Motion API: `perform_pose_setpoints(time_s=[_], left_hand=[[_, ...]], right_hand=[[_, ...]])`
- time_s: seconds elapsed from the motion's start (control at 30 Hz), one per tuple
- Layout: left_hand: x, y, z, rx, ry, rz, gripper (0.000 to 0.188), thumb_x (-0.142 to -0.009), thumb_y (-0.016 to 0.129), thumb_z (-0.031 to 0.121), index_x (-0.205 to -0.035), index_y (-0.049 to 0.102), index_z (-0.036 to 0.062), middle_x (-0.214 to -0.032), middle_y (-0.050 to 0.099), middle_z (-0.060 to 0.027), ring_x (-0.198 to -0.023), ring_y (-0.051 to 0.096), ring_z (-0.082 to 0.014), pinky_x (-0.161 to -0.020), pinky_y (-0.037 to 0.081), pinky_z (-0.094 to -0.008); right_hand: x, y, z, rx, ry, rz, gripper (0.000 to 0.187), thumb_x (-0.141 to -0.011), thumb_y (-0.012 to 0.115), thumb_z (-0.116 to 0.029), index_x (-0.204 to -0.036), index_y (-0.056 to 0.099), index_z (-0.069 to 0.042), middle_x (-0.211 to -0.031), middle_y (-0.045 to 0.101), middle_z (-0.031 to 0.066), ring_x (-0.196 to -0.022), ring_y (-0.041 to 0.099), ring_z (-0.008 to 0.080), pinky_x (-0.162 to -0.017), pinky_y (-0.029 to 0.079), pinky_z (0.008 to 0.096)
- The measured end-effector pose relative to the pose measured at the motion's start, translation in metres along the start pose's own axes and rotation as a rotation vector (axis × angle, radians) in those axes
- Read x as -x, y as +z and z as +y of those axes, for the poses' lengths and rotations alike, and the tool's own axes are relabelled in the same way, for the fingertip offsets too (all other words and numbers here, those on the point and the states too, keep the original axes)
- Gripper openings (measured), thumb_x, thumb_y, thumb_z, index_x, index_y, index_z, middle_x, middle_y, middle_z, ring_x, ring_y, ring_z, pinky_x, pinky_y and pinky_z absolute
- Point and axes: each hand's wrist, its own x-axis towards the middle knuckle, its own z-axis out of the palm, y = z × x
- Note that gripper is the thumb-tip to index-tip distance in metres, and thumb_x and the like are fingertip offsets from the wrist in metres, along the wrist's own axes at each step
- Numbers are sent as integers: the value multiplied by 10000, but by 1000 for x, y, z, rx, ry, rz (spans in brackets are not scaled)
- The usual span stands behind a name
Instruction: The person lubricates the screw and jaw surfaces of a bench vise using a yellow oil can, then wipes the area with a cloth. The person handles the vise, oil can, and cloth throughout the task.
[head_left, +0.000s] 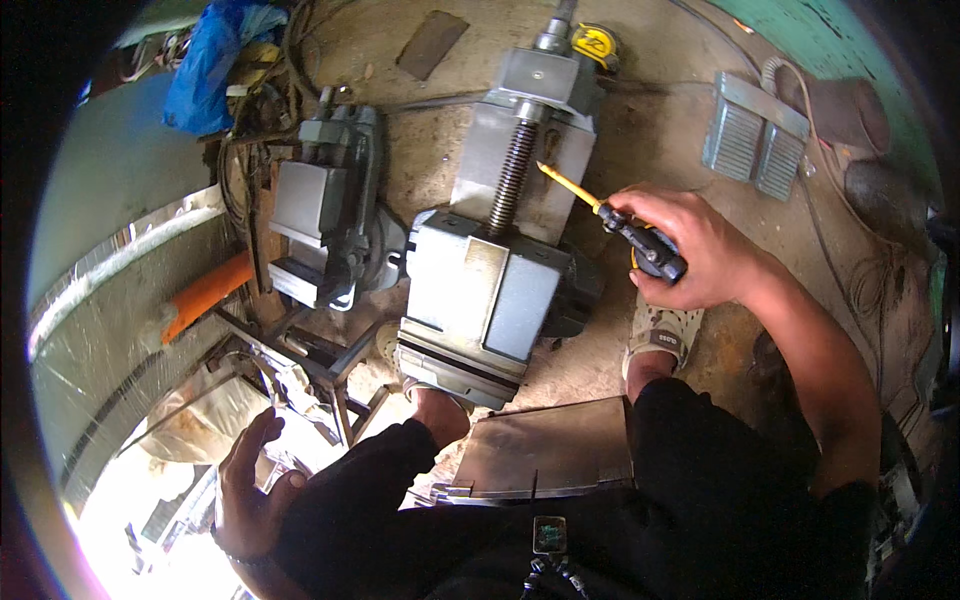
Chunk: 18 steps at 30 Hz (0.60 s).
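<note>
My right hand (pixel 690 245) is closed around a black-handled tool (pixel 648 245) with a thin yellow shaft; its exact kind is hard to make out. The shaft's tip points left, close to the threaded screw (pixel 513 170) of a large grey machine vise (pixel 485 285) on the floor in front of me. I cannot tell whether the tip touches anything. Off to the lower left, my left hand (pixel 250 490) is beside my leg with its fingers apart, holding nothing.
A smaller machine vise (pixel 308 205) stands at the left, above a metal stand (pixel 335 375). A yellow tape measure (pixel 597 45) lies past the large vise. Ribbed grey metal blocks (pixel 757 130) and cables lie at the right. A flat metal plate (pixel 548 445) sits between my legs.
</note>
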Motion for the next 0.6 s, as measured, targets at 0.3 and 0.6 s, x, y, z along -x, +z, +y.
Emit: perform_pose_setpoints(time_s=[0.3,0.6], left_hand=[[4,-2,-16,-10,-11,15,866,-753,754,511,-1375,509,-41,-1203,652,-222,-1177,609,-330,-1015,443,-442],[5,-1,-22,42,-8,18,884,-758,755,554,-1347,516,-61,-1207,647,-243,-1171,617,-348,-1003,463,-452]], right_hand=[[-54,7,-20,-5,52,-162,536,-698,701,-183,-1164,550,35,-982,640,224,-932,647,371,-856,515,434],[-57,19,-16,2,-88,-158,503,-700,696,-157,-1135,548,47,-978,633,224,-930,633,387,-856,522,443]])
